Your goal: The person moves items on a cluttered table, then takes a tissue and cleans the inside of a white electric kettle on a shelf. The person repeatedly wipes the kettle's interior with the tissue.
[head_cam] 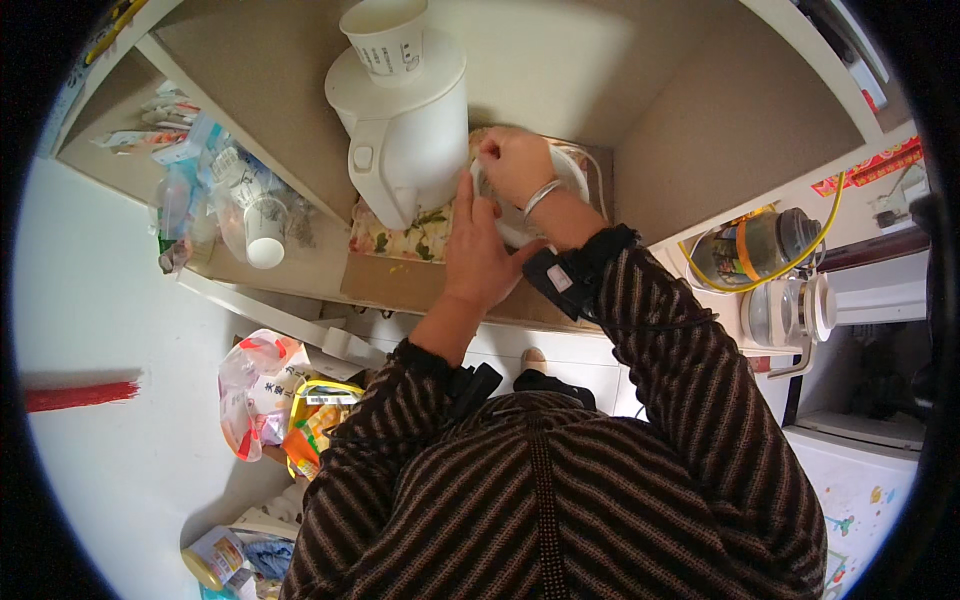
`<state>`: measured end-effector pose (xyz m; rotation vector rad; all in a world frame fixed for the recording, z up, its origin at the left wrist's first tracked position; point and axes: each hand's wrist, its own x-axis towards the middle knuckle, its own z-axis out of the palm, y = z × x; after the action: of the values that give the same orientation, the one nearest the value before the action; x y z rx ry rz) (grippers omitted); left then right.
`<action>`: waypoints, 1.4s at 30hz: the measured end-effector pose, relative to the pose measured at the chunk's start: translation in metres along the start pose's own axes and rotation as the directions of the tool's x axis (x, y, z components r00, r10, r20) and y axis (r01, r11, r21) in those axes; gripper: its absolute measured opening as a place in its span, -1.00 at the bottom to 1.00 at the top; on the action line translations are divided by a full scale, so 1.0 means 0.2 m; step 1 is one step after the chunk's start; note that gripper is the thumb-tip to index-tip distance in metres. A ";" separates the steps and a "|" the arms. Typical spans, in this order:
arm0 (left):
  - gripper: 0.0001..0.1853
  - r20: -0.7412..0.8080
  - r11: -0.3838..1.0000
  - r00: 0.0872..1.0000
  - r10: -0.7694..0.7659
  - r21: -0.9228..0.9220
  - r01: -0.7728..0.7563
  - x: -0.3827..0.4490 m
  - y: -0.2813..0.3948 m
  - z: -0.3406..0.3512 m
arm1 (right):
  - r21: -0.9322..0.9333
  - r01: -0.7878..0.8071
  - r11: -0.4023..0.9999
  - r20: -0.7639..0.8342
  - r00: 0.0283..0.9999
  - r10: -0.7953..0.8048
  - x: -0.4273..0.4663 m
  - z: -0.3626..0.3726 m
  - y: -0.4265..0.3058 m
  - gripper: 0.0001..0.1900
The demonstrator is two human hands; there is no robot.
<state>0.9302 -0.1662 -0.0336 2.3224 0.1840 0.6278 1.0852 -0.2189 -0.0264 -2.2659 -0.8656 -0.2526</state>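
Observation:
In the head view, both hands are over a round, pale container [564, 174] in the shelf compartment. My right hand [516, 166], with a silver bangle at the wrist, has curled fingers above the container; whether it pinches something is hidden. My left hand [478, 251] lies against the container's near left side, fingers extended and thumb spread towards its front rim. Just left of the hands stands a white lidded electric kettle [431, 131] with a paper cup [388, 45] upright on its lid. A floral mat [409, 236] lies under the kettle. The container's contents are mostly covered by the hands.
Bags and packets [187, 139] and a paper cup [265, 234] fill the left compartment. At right stand a dark-lidded jar [757, 244] and a glass pitcher [784, 311], near a yellow cable [832, 217]. Plastic bags [262, 390] sit below left. A partition [739, 142] borders the compartment.

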 end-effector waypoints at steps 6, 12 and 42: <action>-0.29 0.059 0.999 0.998 -0.033 0.042 0.030 0.01 0.00 -0.03 | -0.217 -0.043 0.975 0.088 0.994 0.063 0.09 -0.14 0.09 -0.86; -0.34 0.074 0.998 0.996 -0.051 -0.017 0.053 0.01 -0.01 -0.03 | -0.095 -0.120 0.988 -0.040 0.992 0.117 0.04 -0.01 -0.02 -0.86; -0.36 0.029 0.999 0.999 -0.037 0.032 0.036 0.01 -0.01 -0.01 | -0.321 -0.043 0.946 0.066 0.996 0.068 0.12 -0.12 0.16 -0.85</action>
<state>0.9316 -0.1626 -0.0321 2.3516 0.2230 0.5764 1.1250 -0.2403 -0.0166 -2.6124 -0.8477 -0.3013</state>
